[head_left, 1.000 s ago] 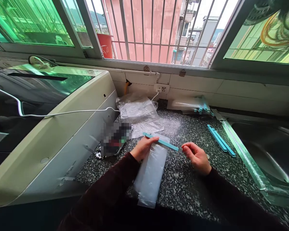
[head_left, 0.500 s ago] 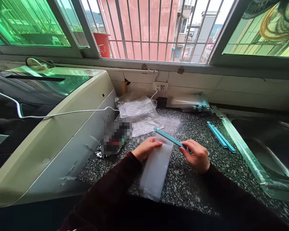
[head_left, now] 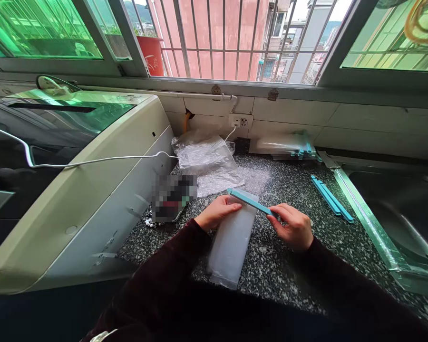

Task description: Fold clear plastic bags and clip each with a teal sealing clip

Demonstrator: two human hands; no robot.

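My left hand (head_left: 219,211) pinches a long, cloudy plastic bag (head_left: 231,247) near its upper end, thumb on top. Across that end lies a light-blue bag sealing clip (head_left: 248,200), slanting down to the right. The thumb and fingers of my right hand (head_left: 293,225) grip the clip's right end. A strip of the bag shows beyond the clip's far side. Whether the clip is closed around the plastic, I cannot tell. Two more blue clips (head_left: 331,199) lie side by side on the speckled counter, to the right of my right hand.
Crumpled clear plastic (head_left: 209,161) lies at the back. A stack of bags with blue clips (head_left: 285,145) rests against the tiled wall. A blurred-out dark object (head_left: 174,197) sits left, beside a cream machine (head_left: 128,190) crossed by a white cable (head_left: 103,159). A sink (head_left: 403,204) is at right.
The clip has shifted nearer the bag's end, and more plastic shows beyond its far side. Both hands keep their holds. The camera view has tilted slightly down.
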